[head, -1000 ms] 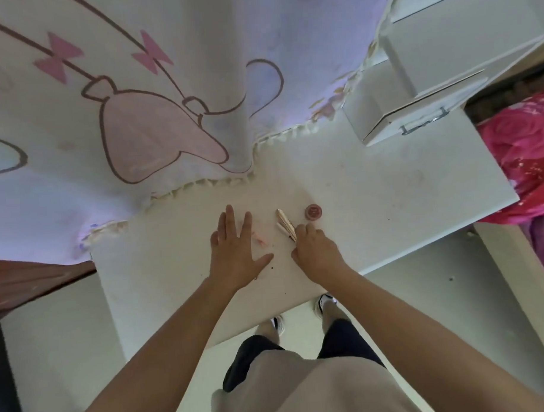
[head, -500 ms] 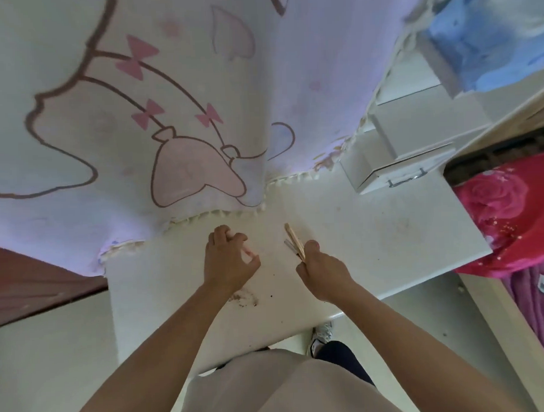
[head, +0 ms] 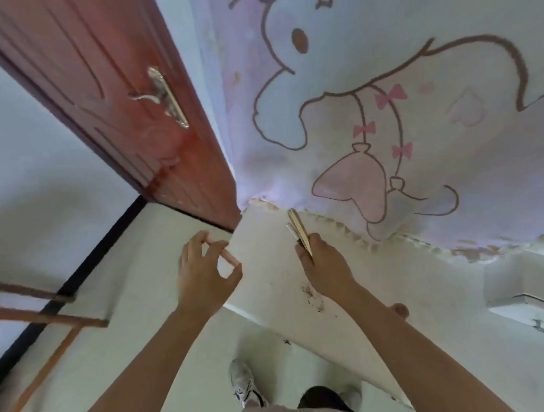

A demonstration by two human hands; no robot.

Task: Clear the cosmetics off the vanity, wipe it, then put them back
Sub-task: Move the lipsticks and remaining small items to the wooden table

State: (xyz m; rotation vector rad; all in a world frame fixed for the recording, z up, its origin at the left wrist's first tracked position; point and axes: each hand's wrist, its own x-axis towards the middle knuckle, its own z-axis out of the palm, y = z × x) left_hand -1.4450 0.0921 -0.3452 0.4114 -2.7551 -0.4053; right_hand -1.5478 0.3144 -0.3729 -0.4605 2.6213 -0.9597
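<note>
My left hand (head: 205, 271) pinches a small pink stick-shaped cosmetic (head: 227, 256) between thumb and fingers, just off the left corner of the white vanity top (head: 375, 282). My right hand (head: 323, 264) grips a bundle of slim pencil-like cosmetics (head: 299, 229) that stick up out of the fist over the vanity. A small round pinkish compact (head: 400, 310) peeks out on the vanity behind my right forearm. Brown smudges (head: 312, 297) mark the surface below my right hand.
A cartoon-printed cloth (head: 385, 124) hangs over the back of the vanity. A white drawer unit (head: 527, 301) sits at the right. A red-brown door (head: 122, 97) with a metal handle stands to the left, and a wooden frame (head: 46, 324) at the lower left above the pale floor.
Both hands have lifted off the vanity with their items. My view has swung left, bringing the door into sight and pushing the drawer unit to the right edge.
</note>
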